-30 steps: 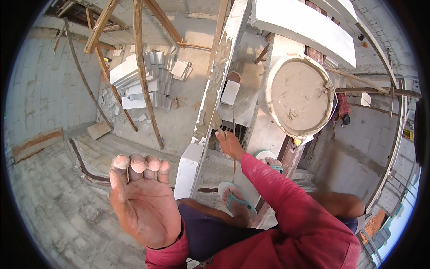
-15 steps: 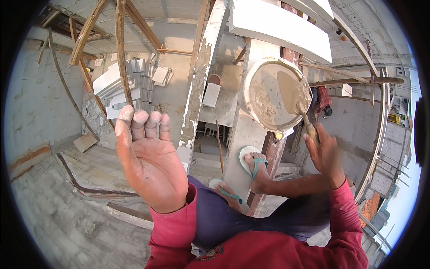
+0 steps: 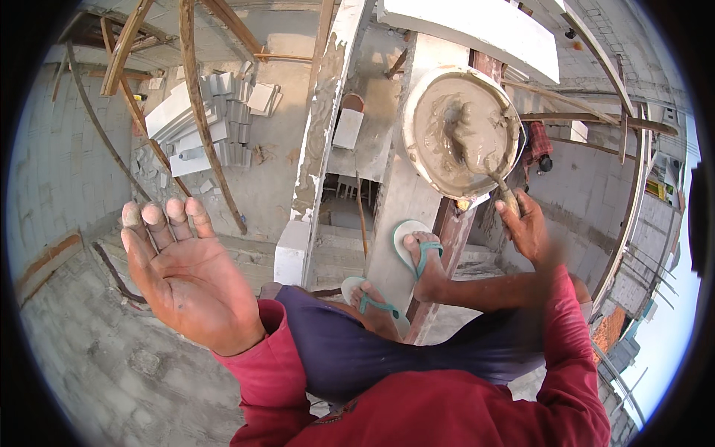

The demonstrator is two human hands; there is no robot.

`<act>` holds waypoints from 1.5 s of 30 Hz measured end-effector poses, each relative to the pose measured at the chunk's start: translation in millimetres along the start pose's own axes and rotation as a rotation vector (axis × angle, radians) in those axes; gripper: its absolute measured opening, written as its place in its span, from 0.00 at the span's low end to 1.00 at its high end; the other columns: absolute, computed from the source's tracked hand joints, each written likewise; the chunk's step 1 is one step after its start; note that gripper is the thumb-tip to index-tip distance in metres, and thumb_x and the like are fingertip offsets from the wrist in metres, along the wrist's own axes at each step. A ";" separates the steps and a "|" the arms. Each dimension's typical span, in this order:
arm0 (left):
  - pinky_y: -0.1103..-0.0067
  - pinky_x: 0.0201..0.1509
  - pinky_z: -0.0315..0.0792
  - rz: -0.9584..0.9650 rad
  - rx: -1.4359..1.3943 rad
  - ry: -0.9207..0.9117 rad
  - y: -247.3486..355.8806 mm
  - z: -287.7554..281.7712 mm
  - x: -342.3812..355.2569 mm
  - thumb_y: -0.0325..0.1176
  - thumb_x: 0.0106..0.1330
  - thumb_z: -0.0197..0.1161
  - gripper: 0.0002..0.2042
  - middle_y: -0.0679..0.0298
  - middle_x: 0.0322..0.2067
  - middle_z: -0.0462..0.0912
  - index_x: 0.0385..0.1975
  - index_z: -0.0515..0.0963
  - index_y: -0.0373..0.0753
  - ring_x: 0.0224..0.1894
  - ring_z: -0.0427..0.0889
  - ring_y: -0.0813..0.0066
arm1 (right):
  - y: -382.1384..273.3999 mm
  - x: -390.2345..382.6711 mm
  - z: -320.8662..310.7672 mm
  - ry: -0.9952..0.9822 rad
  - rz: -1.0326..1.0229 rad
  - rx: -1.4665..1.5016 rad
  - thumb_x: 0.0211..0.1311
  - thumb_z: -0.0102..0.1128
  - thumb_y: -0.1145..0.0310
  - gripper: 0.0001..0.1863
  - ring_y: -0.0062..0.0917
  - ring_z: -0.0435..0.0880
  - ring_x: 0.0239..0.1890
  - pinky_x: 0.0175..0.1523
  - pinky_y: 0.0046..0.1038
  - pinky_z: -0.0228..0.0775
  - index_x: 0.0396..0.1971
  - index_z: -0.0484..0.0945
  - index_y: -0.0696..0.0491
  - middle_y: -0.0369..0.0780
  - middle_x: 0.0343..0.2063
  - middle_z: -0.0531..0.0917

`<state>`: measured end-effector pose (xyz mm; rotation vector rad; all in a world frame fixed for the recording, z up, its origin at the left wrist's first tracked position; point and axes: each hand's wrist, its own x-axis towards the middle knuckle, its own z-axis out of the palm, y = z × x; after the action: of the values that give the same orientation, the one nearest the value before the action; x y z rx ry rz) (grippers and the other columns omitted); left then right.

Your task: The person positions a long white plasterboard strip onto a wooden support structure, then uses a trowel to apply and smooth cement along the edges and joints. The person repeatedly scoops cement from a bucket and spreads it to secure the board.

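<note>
My right hand [image 3: 527, 227] is wrapped round the handle of a trowel [image 3: 507, 195], whose blade is sunk in wet grey mortar [image 3: 447, 145]. The mortar fills much of a round white bucket [image 3: 412, 165] standing on a narrow concrete ledge, and a scooped hollow shows in its middle. Off to the left, my left hand [image 3: 195, 279] is held out palm up, fingers apart and slightly curled. It holds nothing, and pale dust coats its fingertips. Between my hands runs a wall top [image 3: 316, 141] spread with mortar, with a white block [image 3: 293, 249] at its near end.
Long white blocks [image 3: 477, 33] lie beyond the bucket. Wooden poles [image 3: 195, 104] slant up at the left, near stacked blocks [image 3: 190, 123] on the floor below. My sandalled foot [image 3: 423, 257] rests on the ledge beside a drop. Another person [image 3: 538, 145] in red is lower down at the right.
My left hand has moved left and slightly down, still spread. The trowel has worked through the mortar, leaving it churned with a hollow. My right hand has lowered a little.
</note>
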<state>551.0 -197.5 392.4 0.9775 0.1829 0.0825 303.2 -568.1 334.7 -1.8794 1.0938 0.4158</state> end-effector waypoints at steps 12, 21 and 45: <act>0.65 0.66 0.68 0.003 -0.019 -0.030 15.4 -13.5 -5.3 0.43 0.81 0.57 0.19 0.64 0.49 0.80 0.62 0.73 0.37 0.54 0.77 0.66 | 44.4 -32.4 112.6 -0.410 -0.035 0.216 0.69 0.74 0.59 0.20 0.21 0.80 0.33 0.40 0.28 0.75 0.49 0.80 0.57 0.35 0.31 0.81; 0.65 0.67 0.67 -0.029 -0.075 -0.092 29.5 -16.9 -17.7 0.37 0.81 0.57 0.14 0.65 0.48 0.77 0.58 0.73 0.37 0.55 0.74 0.66 | 53.4 25.7 278.5 -0.524 -0.477 -0.317 0.73 0.61 0.46 0.29 0.49 0.86 0.52 0.56 0.45 0.78 0.61 0.80 0.54 0.51 0.49 0.88; 0.64 0.69 0.67 -0.094 -0.111 -0.153 38.7 -23.0 -24.8 0.33 0.81 0.56 0.12 0.64 0.49 0.75 0.58 0.71 0.36 0.56 0.73 0.67 | 64.8 27.5 370.2 -0.360 -0.676 -0.745 0.69 0.63 0.59 0.27 0.43 0.86 0.50 0.47 0.43 0.84 0.65 0.74 0.50 0.45 0.51 0.81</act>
<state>522.7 -160.9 414.9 0.8593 0.0827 -0.0677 317.1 -289.6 81.3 -2.5265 -0.0023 0.7853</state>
